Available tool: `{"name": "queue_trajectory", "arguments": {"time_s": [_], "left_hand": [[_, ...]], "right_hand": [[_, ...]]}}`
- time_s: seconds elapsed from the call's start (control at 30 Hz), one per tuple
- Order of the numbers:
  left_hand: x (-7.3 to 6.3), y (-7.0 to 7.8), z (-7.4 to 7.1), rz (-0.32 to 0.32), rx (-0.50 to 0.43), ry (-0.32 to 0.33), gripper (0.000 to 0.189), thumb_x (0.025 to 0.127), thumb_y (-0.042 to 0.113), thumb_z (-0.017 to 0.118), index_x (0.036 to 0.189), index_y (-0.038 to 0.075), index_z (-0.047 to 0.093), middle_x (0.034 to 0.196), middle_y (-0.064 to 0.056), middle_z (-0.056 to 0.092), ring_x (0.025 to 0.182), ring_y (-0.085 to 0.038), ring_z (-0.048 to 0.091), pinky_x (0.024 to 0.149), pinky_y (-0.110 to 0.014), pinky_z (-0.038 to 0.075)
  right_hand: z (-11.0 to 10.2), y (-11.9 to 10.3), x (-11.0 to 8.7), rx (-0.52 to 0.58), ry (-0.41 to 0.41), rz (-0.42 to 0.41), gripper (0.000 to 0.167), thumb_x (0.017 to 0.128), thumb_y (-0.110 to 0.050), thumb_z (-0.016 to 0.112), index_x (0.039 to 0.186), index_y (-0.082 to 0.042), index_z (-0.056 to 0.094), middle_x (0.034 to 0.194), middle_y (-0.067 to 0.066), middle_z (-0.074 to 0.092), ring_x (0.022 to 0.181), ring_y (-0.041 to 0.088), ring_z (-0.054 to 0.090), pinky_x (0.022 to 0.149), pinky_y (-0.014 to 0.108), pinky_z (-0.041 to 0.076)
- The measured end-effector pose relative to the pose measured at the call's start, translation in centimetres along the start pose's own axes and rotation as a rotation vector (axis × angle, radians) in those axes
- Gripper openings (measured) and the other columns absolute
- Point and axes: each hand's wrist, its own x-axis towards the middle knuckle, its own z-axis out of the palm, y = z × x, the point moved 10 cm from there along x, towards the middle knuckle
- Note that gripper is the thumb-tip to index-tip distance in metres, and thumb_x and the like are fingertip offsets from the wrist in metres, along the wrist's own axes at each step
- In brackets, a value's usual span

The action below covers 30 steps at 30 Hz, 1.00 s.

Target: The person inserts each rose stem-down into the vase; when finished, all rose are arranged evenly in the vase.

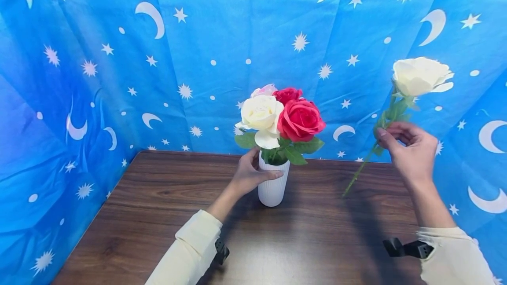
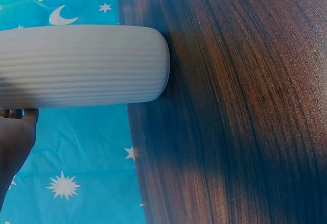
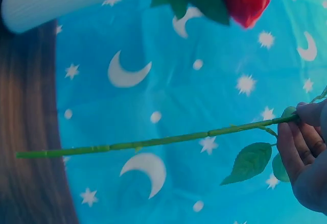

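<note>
A white ribbed vase (image 1: 272, 188) stands upright on the wooden table, and my left hand (image 1: 253, 173) grips its upper part from the left, thumb across the front. Out of it rise a white rose (image 1: 259, 115), a red rose (image 1: 302, 121), a second red rose (image 1: 288, 94) behind and a pale pink bloom (image 1: 264, 90). To the right, my right hand (image 1: 413, 148) pinches the green stem (image 3: 168, 141) of a single white rose (image 1: 421, 76). That rose is held in the air, bloom up, its stem slanting down to the left, apart from the vase.
The dark wooden table (image 1: 158, 232) ends at a blue cloth backdrop (image 1: 222, 21) printed with white moons and stars, which also covers both sides. Black wrist mounts (image 1: 408, 248) sit by the cream sleeves (image 1: 194, 245).
</note>
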Motion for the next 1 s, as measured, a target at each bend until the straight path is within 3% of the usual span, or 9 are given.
{"name": "queue_trajectory", "arguments": {"time_s": [0.13, 0.33, 0.5, 0.7, 0.83, 1.0], "left_hand": [[0.0, -0.2, 0.0, 0.002, -0.010, -0.003, 0.073, 0.078, 0.015, 0.085, 0.143, 0.017, 0.053, 0.136, -0.009, 0.065, 0.122, -0.024, 0.066, 0.105, -0.041, 0.056], [0.0, -0.1, 0.0, 0.008, -0.020, -0.005, 0.073, 0.078, 0.013, 0.085, 0.143, 0.016, 0.052, 0.138, -0.010, 0.064, 0.124, -0.024, 0.065, 0.106, -0.040, 0.055], [0.0, 0.1, 0.0, 0.007, -0.017, -0.005, 0.073, 0.078, 0.013, 0.085, 0.144, 0.016, 0.052, 0.138, -0.009, 0.064, 0.123, -0.024, 0.065, 0.106, -0.040, 0.055], [0.0, 0.1, 0.0, 0.002, -0.011, -0.002, 0.073, 0.078, 0.013, 0.085, 0.143, 0.016, 0.052, 0.137, -0.009, 0.064, 0.123, -0.024, 0.065, 0.105, -0.041, 0.056], [0.1, 0.1, 0.0, 0.004, -0.021, -0.005, 0.073, 0.077, 0.012, 0.086, 0.143, 0.015, 0.053, 0.138, -0.010, 0.063, 0.124, -0.024, 0.065, 0.105, -0.040, 0.055], [0.1, 0.2, 0.1, 0.007, -0.022, -0.008, 0.073, 0.077, 0.010, 0.085, 0.142, 0.014, 0.053, 0.137, -0.011, 0.064, 0.123, -0.024, 0.065, 0.105, -0.040, 0.056]], "right_hand": [[0.9, -2.0, -0.3, 0.154, -0.021, -0.013, 0.021, 0.084, 0.014, 0.069, 0.080, -0.007, 0.070, 0.068, -0.006, 0.073, 0.061, 0.001, 0.071, 0.058, 0.013, 0.058], [2.1, -4.7, -0.6, 0.287, -0.058, -0.027, 0.016, 0.088, 0.012, 0.068, 0.088, -0.003, 0.072, 0.077, -0.002, 0.077, 0.070, 0.004, 0.075, 0.065, 0.017, 0.060], [2.8, -7.5, -0.9, 0.410, -0.106, -0.114, 0.015, 0.089, 0.016, 0.064, 0.096, 0.006, 0.072, 0.082, 0.004, 0.079, 0.076, 0.010, 0.077, 0.069, 0.020, 0.061], [3.4, -10.7, -1.3, 0.473, -0.150, -0.222, 0.012, 0.091, 0.016, 0.061, 0.099, 0.011, 0.069, 0.084, 0.007, 0.076, 0.078, 0.014, 0.077, 0.071, 0.022, 0.062], [3.8, -12.4, -1.4, 0.547, -0.169, -0.252, 0.013, 0.091, 0.018, 0.058, 0.102, 0.017, 0.065, 0.084, 0.012, 0.075, 0.079, 0.018, 0.075, 0.071, 0.025, 0.063], [4.1, -14.2, -1.4, 0.622, -0.190, -0.274, 0.018, 0.091, 0.020, 0.057, 0.108, 0.017, 0.062, 0.088, 0.015, 0.074, 0.081, 0.021, 0.074, 0.072, 0.027, 0.063]]}}
